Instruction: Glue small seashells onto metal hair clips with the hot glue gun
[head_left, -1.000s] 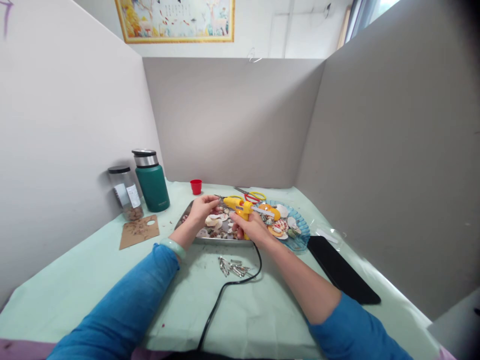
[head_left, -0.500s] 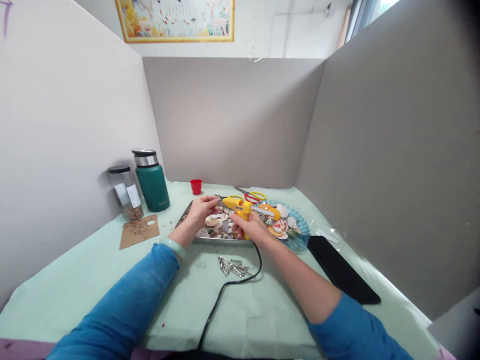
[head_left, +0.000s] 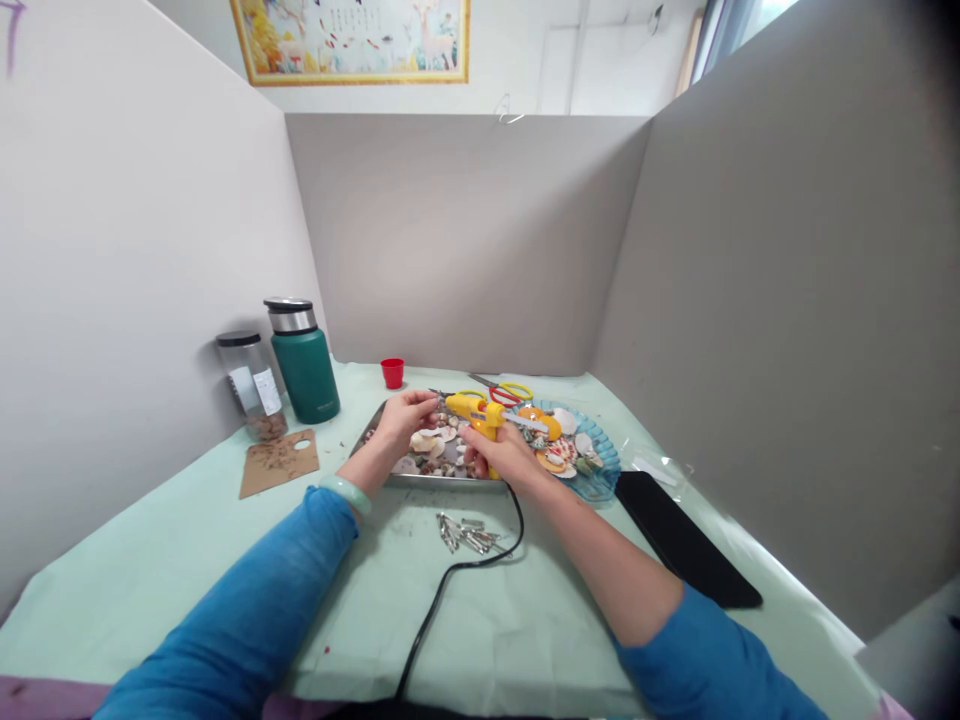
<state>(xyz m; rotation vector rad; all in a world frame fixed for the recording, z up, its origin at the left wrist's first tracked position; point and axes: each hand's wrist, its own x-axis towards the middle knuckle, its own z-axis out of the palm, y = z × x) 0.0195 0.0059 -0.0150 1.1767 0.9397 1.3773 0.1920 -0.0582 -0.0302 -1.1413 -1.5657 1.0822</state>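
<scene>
A yellow hot glue gun with a clear glue stick in its back is gripped in my right hand. Its nozzle points left, close to the fingertips of my left hand. Those fingers are pinched on something small that I cannot make out. Both hands are over a metal tray of small seashells. From the gun's handle a black cord runs down to the near table edge. Several small metal clips lie in a pile in front of the tray.
Right of the tray stands a blue scalloped plate of larger shells, and beyond it a black flat slab. Scissors and a red cup are behind. On the left are a green bottle, a jar and a brown board.
</scene>
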